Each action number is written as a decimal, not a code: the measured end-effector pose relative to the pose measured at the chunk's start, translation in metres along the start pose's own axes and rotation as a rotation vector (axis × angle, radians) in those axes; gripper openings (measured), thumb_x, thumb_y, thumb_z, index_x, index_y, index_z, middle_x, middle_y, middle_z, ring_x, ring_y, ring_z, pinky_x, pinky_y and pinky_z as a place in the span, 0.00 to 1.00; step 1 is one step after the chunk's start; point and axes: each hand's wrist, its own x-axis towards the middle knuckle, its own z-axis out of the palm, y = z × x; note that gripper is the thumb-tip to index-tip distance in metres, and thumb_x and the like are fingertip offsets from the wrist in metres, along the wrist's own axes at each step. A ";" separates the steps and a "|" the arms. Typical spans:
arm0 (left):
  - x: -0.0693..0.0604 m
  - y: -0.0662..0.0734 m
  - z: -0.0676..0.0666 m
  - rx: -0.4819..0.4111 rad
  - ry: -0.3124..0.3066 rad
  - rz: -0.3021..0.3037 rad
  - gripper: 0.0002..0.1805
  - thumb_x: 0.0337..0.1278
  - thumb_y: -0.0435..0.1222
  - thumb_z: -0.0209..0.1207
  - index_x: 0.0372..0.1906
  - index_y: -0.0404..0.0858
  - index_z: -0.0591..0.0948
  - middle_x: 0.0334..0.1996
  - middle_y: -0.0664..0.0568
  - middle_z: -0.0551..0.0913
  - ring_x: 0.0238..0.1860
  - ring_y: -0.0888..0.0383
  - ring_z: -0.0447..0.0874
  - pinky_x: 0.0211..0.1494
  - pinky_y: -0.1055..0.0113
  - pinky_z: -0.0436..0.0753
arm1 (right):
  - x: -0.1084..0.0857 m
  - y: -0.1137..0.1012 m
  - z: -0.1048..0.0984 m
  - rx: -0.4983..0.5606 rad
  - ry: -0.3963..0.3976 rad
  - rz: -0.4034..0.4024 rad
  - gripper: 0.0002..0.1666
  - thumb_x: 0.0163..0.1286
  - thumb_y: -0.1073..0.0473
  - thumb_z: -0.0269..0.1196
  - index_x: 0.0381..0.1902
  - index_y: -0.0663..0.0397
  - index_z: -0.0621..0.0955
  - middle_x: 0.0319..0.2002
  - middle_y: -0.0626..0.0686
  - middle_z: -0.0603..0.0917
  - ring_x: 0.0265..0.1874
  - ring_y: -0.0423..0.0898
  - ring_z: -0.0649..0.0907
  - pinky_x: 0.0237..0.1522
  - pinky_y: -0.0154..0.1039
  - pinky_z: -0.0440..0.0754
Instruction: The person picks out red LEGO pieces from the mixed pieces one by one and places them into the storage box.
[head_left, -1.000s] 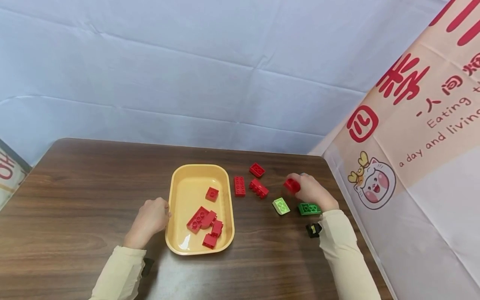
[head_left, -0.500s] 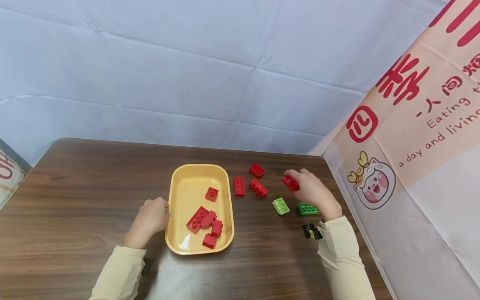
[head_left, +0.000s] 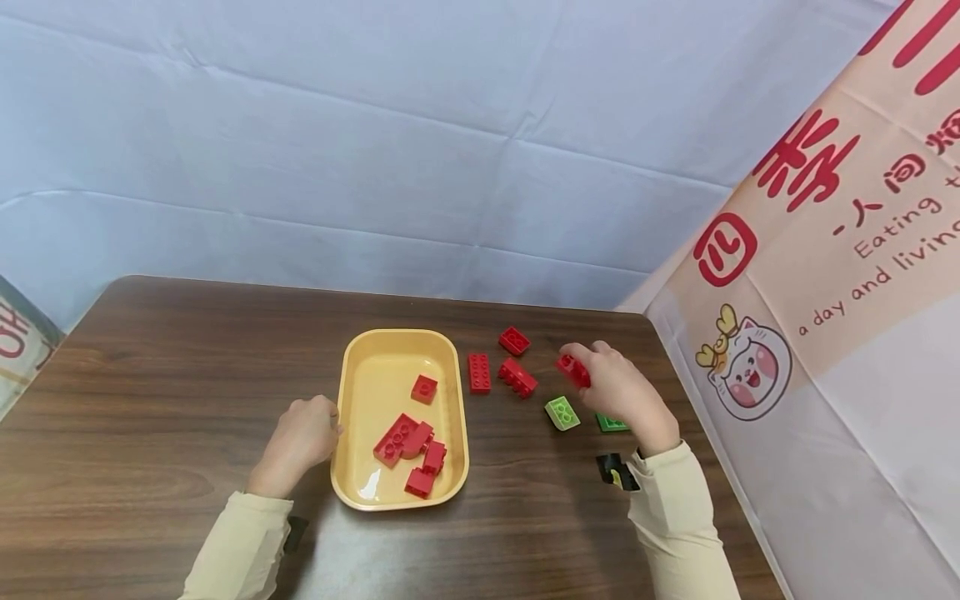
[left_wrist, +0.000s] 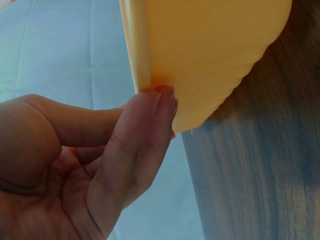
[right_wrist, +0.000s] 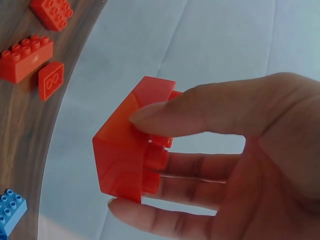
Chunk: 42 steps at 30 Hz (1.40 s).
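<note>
My right hand (head_left: pixel 618 383) holds a red toy building brick (head_left: pixel 573 370) above the table's right part. In the right wrist view the thumb lies on one face of that brick (right_wrist: pixel 125 135) and the fingers are on its other side, by the studs. At the left, my left hand (head_left: pixel 303 437) is at the rim of a yellow tray (head_left: pixel 335 467). The left wrist view has the thumb and curled fingertips pinching the edge of this tray (left_wrist: pixel 210 45). Inside the tray are several red bricks (head_left: pixel 423 388). Part of a green brick (head_left: pixel 611 423) is hidden by my right wrist.
Right of the tray lie three red bricks (head_left: pixel 479 372) and a light green brick (head_left: pixel 562 412). A blue brick (right_wrist: pixel 11 210) shows only in the right wrist view. The brown table (head_left: pixel 187 350) meets a white cloth (head_left: pixel 337 167) at the back and a printed banner (head_left: pixel 840 275) at the right.
My right hand has moved slightly left with the red brick and turned it, so more of the brick shows. It now covers more of the green brick. The left hand and tray have stayed still.
</note>
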 end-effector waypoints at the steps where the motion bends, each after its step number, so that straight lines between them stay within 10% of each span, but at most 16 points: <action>1: 0.000 0.000 0.000 0.000 0.001 0.001 0.08 0.53 0.29 0.55 0.21 0.35 0.75 0.16 0.49 0.70 0.20 0.53 0.70 0.22 0.65 0.69 | 0.000 -0.001 0.000 -0.002 0.004 0.000 0.29 0.48 0.75 0.60 0.52 0.59 0.74 0.35 0.60 0.74 0.30 0.53 0.75 0.31 0.47 0.76; 42: 0.000 -0.001 0.001 0.006 0.034 0.022 0.10 0.51 0.29 0.56 0.17 0.36 0.74 0.15 0.49 0.70 0.20 0.52 0.70 0.22 0.64 0.69 | 0.020 -0.115 0.051 -0.164 -0.136 -0.287 0.28 0.53 0.65 0.66 0.54 0.49 0.76 0.34 0.53 0.73 0.29 0.44 0.72 0.25 0.34 0.73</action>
